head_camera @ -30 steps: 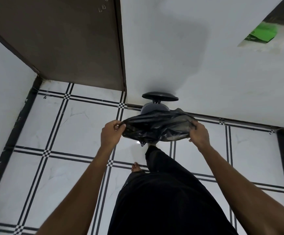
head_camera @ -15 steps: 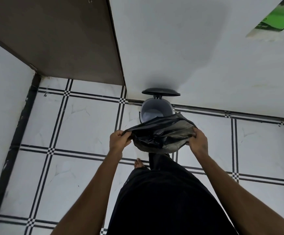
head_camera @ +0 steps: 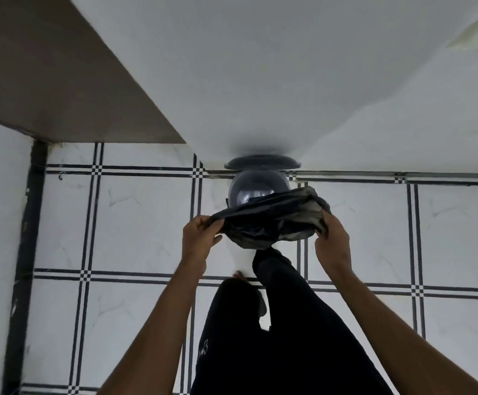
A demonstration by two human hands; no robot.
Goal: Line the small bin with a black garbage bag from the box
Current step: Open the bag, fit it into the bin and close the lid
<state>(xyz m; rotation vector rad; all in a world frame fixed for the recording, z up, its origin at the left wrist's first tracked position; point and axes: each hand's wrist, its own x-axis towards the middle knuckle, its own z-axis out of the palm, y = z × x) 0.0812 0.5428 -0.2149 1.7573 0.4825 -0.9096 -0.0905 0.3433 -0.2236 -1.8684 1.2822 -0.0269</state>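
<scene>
The black bag (head_camera: 272, 220) hides the small bin's (head_camera: 256, 188) near rim.

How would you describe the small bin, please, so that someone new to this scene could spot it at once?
Look along the white wall to where it meets the tiled floor. The small bin stands there, just beyond the black garbage bag. It is the only round, open container, with its dark lid tipped up against the wall.

At the frame's centre, the left hand (head_camera: 199, 238) and right hand (head_camera: 331, 240) each grip an edge of a black bag (head_camera: 272, 220), stretched between them just below the open bin (head_camera: 256, 189), whose lid (head_camera: 262, 162) stands raised against the white wall (head_camera: 260, 81) above the tiled floor (head_camera: 146, 218).
</scene>
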